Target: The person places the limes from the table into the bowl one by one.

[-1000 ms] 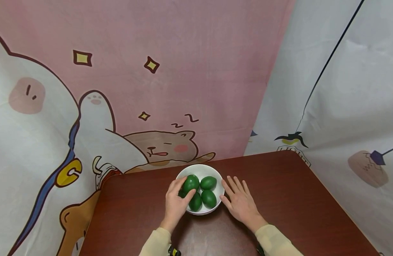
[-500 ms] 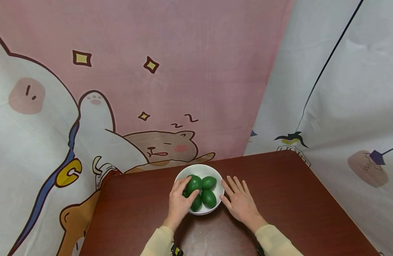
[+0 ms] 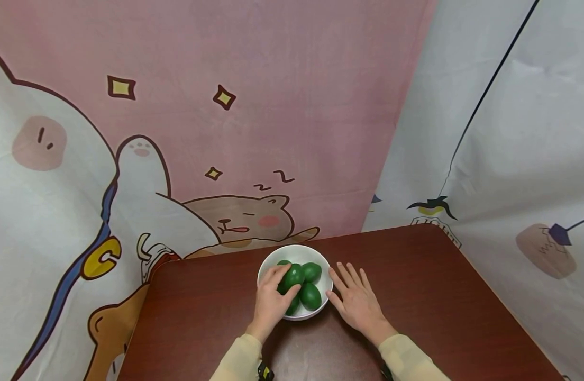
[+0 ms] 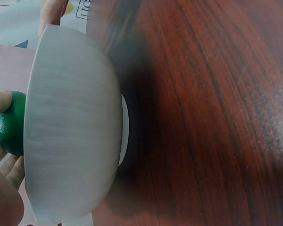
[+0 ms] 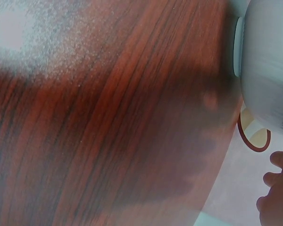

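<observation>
My left hand (image 3: 270, 300) holds a green lime (image 3: 294, 274) between thumb and fingertips inside the white bowl (image 3: 299, 252). Several other glossy limes lie there, including one lime (image 3: 310, 296) at the front right and another lime (image 3: 312, 272) behind it. My left hand partly covers those on the left. From the left wrist, the held lime (image 4: 10, 123) shows above the rim of the bowl (image 4: 70, 127). My right hand (image 3: 361, 306) is spread with straight fingers beside the bowl's right side, fingertips at the rim; whether they touch is unclear.
The bowl stands near the back edge of a dark red-brown wooden table (image 3: 406, 275). Behind it hangs a pink cartoon-printed cloth (image 3: 297, 106), and a white cloth (image 3: 520, 159) hangs at the right.
My left hand has moved rightward with the lime, from the bowl's left side toward its middle. A lime at the back left has come into view. My right hand stays put.
</observation>
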### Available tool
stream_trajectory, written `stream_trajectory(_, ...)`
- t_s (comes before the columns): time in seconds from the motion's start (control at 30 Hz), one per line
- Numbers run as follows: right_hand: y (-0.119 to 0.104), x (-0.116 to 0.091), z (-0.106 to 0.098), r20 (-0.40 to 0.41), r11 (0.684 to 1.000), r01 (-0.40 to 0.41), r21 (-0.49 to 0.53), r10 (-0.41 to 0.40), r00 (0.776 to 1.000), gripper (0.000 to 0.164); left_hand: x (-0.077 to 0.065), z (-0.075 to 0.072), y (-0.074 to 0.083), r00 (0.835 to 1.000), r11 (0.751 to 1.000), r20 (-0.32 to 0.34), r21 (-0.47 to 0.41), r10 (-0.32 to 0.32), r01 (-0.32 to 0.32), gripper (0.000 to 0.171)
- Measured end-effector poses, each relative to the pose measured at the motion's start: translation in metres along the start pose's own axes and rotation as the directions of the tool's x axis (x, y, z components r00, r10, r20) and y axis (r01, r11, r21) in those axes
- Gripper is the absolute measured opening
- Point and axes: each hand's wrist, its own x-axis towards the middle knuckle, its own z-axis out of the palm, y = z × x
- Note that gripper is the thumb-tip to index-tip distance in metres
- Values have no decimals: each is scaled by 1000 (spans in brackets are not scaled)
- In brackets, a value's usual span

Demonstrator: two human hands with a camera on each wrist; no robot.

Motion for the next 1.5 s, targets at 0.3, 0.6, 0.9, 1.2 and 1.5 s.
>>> stream_trajectory(0.3, -1, 0, 1, -24, 1000, 7, -8, -7, 1000, 63, 0, 3, 2, 997, 997, 68, 70, 25, -30, 54)
stream_trajectory(0.6, -2, 0, -1, 3, 1000, -9, -7, 9, 1000, 64, 1, 5, 7, 993, 992, 114, 124, 9, -23, 52)
stream_trajectory(0.9, -1, 0, 1, -16, 1000, 2, -3, -2, 1000, 63, 2, 9, 4, 996, 988, 85, 148, 34, -47, 51)
stream_trajectory(1.2, 0, 0, 1, -4, 1000, 9, -4, -9, 1000, 64, 3, 8, 3, 997, 990, 69, 133, 31, -40, 44)
stream_trajectory(1.5, 1, 1, 1, 15, 1000, 4, -2, -4, 1000, 64, 0, 6, 1, 997, 991, 67, 129, 27, -35, 45)
